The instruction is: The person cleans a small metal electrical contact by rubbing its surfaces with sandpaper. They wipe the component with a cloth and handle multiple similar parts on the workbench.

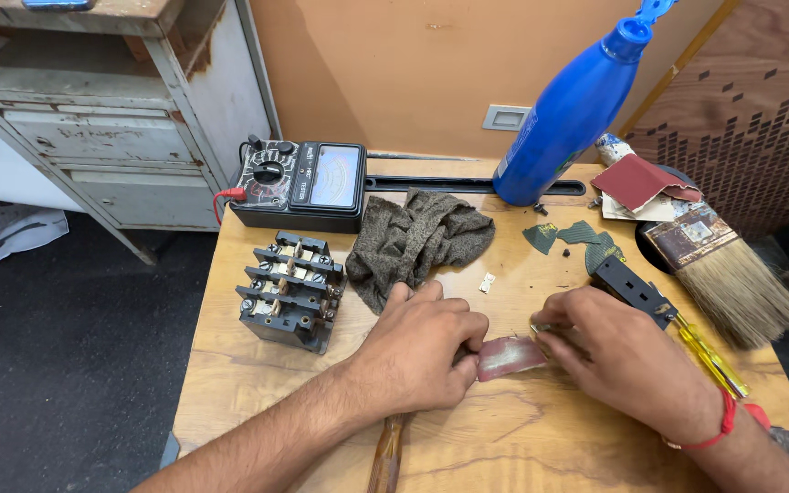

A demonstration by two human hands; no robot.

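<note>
the left hand (424, 351) lies curled on the wooden table (230, 365), its fingertips pinching the left end of a small strip of reddish sandpaper (510, 356) that lies flat at the near middle of the table between both hands. the right hand (615, 351) is closed over the strip's right end, fingers pressed together on a small metal piece (539, 326) of which only a pale edge shows; what it is cannot be made out. a wooden handle (387, 456) pokes from under the left wrist, its head hidden and its end cut off by the picture's edge. a yellow-handled screwdriver (710, 356) runs partly behind the right hand, beside a small black block (630, 285).

far left sits a dark plastic contactor (289, 290) with rows of screw terminals, behind it an analogue multimeter (301, 185) with a red lead. a crumpled, coarse brown-grey cloth (417, 242) lies in the middle, a tiny white part (487, 283) just right of it. a glossy blue plastic bottle (575, 114) leans at the far side, its contents not visible. right of it lie dark green abrasive scraps (586, 239), folded red sandpaper sheets (641, 181) and a worn bristle paintbrush (728, 274)
</note>
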